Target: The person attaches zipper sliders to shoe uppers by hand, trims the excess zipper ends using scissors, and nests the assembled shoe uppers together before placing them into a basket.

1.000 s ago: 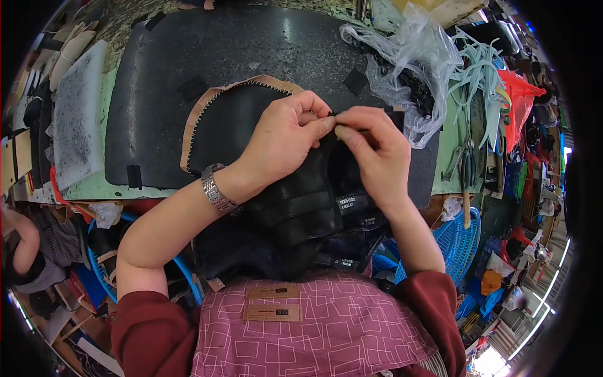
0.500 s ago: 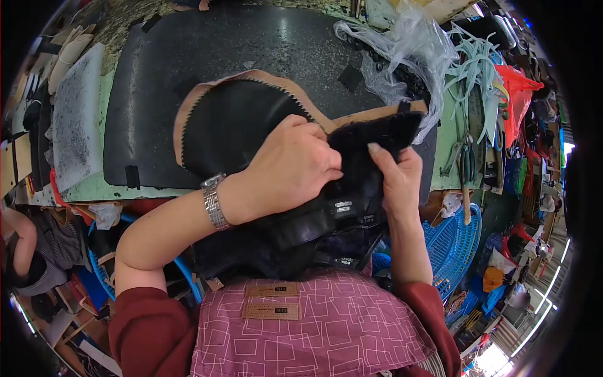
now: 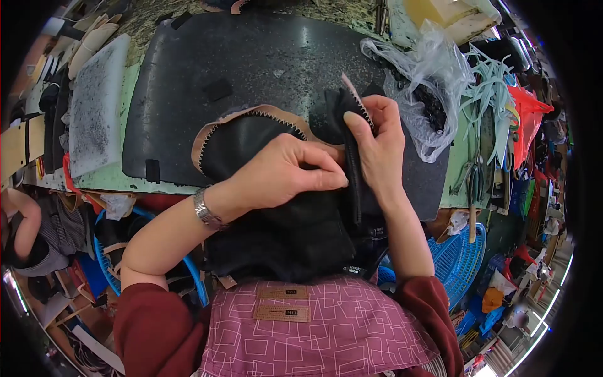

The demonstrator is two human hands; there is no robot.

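Note:
A black leather piece with a tan zigzag-stitched edge lies over the dark mat and hangs toward my lap. My right hand grips a raised, folded part of it, thumb on the near face and fingers behind. A black zipper-like strip runs down from that fold. Close to the strip, my left hand has its thumb and forefinger pinched together; what is between them is too small to make out. Dark lining with white labels lies bunched below both hands.
Around the dark mat are a clear plastic bag, pale green strips, a red bag, pliers and a whitish board. Blue baskets stand below the table edge. Another person's arm shows at left.
My right hand has raised and folded the right part of the leather piece, turning its stitched edge upright. My left hand has moved lower beside the strip. The view has shifted slightly.

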